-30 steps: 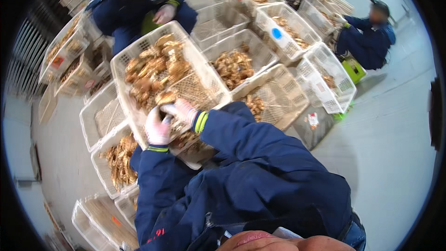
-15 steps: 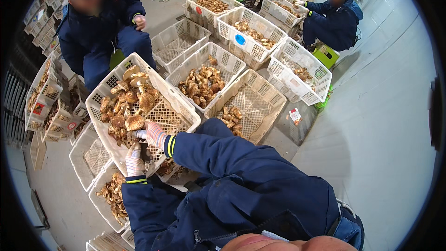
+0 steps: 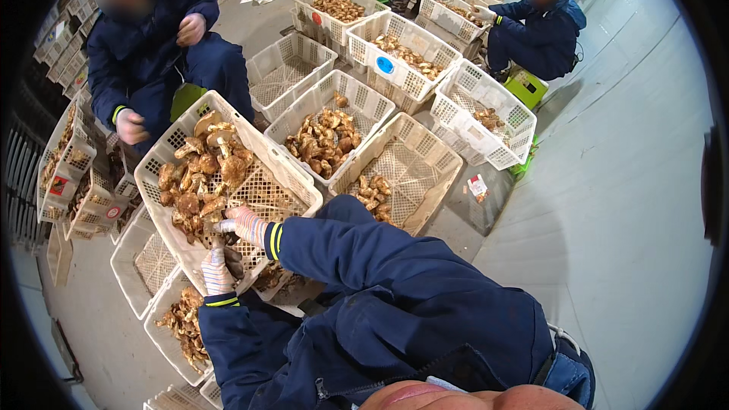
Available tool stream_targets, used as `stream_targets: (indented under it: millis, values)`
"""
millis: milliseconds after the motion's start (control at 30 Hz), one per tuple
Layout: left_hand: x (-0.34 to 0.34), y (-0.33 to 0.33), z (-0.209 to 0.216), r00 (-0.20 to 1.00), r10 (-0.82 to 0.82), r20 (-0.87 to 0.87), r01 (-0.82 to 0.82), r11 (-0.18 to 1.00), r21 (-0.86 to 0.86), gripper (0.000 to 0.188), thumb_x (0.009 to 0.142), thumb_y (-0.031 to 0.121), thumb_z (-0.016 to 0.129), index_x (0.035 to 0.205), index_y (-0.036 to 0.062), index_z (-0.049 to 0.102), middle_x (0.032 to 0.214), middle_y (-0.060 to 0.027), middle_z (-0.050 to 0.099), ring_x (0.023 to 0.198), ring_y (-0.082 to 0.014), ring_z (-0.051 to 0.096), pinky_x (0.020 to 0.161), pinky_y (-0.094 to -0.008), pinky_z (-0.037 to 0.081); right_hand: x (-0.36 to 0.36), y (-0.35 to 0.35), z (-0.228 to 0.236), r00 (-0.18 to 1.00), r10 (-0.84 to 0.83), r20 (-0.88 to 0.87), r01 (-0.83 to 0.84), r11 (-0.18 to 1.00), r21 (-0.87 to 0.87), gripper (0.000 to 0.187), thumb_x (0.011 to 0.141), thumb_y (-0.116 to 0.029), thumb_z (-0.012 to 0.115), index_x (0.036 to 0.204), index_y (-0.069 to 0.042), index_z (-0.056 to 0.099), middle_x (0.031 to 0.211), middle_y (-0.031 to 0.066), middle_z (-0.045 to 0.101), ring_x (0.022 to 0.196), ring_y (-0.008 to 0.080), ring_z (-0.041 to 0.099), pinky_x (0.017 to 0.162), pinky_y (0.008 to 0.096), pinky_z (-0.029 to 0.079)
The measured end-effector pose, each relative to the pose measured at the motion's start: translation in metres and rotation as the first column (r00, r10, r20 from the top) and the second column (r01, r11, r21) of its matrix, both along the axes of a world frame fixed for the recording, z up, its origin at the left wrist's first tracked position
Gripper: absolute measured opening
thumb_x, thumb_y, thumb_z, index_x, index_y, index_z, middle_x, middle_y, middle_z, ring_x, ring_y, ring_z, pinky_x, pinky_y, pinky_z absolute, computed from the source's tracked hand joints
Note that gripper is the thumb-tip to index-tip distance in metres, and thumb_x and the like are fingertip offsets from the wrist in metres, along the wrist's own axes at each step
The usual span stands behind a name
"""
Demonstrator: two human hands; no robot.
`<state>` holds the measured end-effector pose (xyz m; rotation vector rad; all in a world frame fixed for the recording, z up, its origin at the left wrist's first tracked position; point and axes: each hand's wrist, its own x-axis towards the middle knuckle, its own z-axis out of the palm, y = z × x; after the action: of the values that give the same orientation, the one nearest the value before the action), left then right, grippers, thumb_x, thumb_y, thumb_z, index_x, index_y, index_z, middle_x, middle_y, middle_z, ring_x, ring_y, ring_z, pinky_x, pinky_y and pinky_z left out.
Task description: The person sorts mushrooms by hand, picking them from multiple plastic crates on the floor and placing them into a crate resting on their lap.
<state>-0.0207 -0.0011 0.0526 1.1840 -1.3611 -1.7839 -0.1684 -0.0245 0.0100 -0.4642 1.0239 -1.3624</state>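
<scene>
Both my hands wear striped gloves and meet over the near left rim of a white plastic crate point(image 3: 292, 175). Brown-capped mushrooms point(image 3: 199, 175) are heaped at its left side. My right hand point(image 3: 247, 224) has its fingers closed at the near edge of the heap, on a mushroom point(image 3: 213, 209). Just below it, my left hand point(image 3: 218, 269) is closed with fingertips close to the right hand's. What the left fingers hold is hidden by the glove and the dark shade beneath it.
More mushroom crates surround me: one with a heap point(image 3: 326, 137), one partly filled point(image 3: 414, 175) at my knee, one below on the left point(image 3: 163, 315). A co-worker point(image 3: 163, 45) sits across; another point(image 3: 535, 26) sits far right, beside a third person. A white wall point(image 3: 607, 182) runs along the right.
The large mushroom cap by my right fingers has turned or shifted. My hands stay close together. The co-worker across has lowered one hand beside the crates, and the whole view has shifted slightly.
</scene>
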Motion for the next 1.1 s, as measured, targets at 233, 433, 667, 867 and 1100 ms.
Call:
stream_targets:
  millis: [233,433,667,867,1100]
  values:
    - [-0.009,0.005,0.015,0.970,0.244,0.018,-0.244,0.969,0.042,0.039,0.090,0.036,0.053,0.073,0.0012,0.060,0.052,-0.0021,0.052,0.038,-0.0109,0.044,0.036,-0.0228,0.033,0.002,-0.006,-0.016,0.970,-0.041,-0.239,-0.017,0.972,-0.233,0.063,0.074,-0.015,0.074,0.125,0.007,0.044,0.110,0.0138,0.059,0.092,0.0151,0.050,0.076,0.0306,0.043]
    - [-0.014,0.006,0.012,0.969,0.237,-0.066,-0.244,0.961,-0.131,0.038,0.089,0.013,0.056,0.124,0.0006,0.047,0.105,-0.0073,0.059,0.090,-0.0147,0.058,0.080,-0.0249,0.047,-0.005,0.004,-0.002,0.843,-0.036,-0.537,-0.024,0.994,-0.104,0.052,0.073,-0.023,0.074,0.110,0.008,0.055,0.098,0.0213,0.063,0.088,0.0242,0.061,0.076,0.0337,0.046]
    - [-0.006,0.007,0.005,0.993,0.011,-0.116,-0.023,0.994,-0.105,0.029,0.089,0.010,0.054,0.115,-0.0028,0.053,0.100,-0.0067,0.061,0.090,-0.0129,0.058,0.076,-0.0249,0.048,0.009,0.011,-0.002,0.816,0.037,-0.577,-0.137,0.982,-0.130,0.050,0.077,-0.022,0.068,0.119,0.000,0.052,0.112,0.0130,0.060,0.097,0.0235,0.057,0.090,0.0346,0.042]
    - [-0.004,0.005,-0.010,0.975,0.091,-0.202,-0.127,0.976,-0.175,0.030,0.088,0.025,0.060,0.100,-0.0014,0.062,0.079,-0.0011,0.062,0.064,-0.0070,0.054,0.058,-0.0208,0.044,-0.006,0.039,0.034,0.947,0.317,0.055,-0.294,0.922,-0.252,0.023,0.086,-0.014,0.056,0.103,0.001,0.061,0.095,0.0079,0.064,0.087,0.0148,0.059,0.080,0.0276,0.045]
    - [0.011,0.000,-0.019,0.971,0.217,-0.099,-0.232,0.953,-0.194,0.024,0.087,0.025,0.060,0.086,0.0007,0.063,0.064,-0.0020,0.058,0.052,-0.0076,0.052,0.049,-0.0214,0.042,0.005,0.025,0.026,0.932,0.122,-0.342,-0.190,0.967,-0.171,0.025,0.082,-0.017,0.064,0.098,0.003,0.062,0.089,0.0045,0.064,0.077,0.0140,0.058,0.073,0.0275,0.046]
